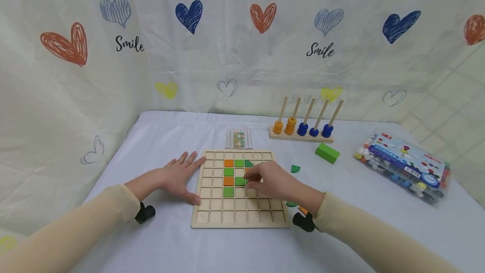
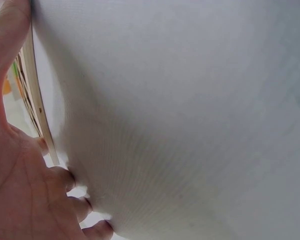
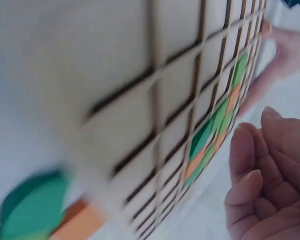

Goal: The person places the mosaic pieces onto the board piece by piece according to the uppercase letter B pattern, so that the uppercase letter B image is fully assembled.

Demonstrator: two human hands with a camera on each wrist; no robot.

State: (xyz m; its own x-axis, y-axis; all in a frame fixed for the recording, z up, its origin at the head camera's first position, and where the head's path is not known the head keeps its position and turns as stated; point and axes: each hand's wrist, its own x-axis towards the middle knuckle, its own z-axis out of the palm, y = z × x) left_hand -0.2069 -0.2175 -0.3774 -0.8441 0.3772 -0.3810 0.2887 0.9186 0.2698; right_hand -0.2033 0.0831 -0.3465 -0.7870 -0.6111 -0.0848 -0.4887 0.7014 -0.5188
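A wooden grid board [image 1: 217, 216] lies flat on the white-covered table. Its cells hold orange squares [image 1: 229, 163], light green squares [image 1: 229, 192] and a dark green rounded piece [image 1: 248, 163]. My left hand [image 1: 178, 179] is spread at the board's left edge, its thumb and index finger touching the rim. Over the pieces in the middle, my right hand [image 1: 274, 181] hovers with loosely curled fingers. The right wrist view shows nothing between its fingertips [image 3: 246, 140]. In the head view that hand hides part of the pattern, including pieces at its fingertips.
Loose green pieces [image 1: 295, 168] and an orange piece [image 1: 303, 210] lie right of the board. Behind it is a small pattern card [image 1: 229, 139]. A peg abacus [image 1: 301, 135], a green block [image 1: 327, 153] and a clear-sided plastic box [image 1: 407, 163] stand toward the right.
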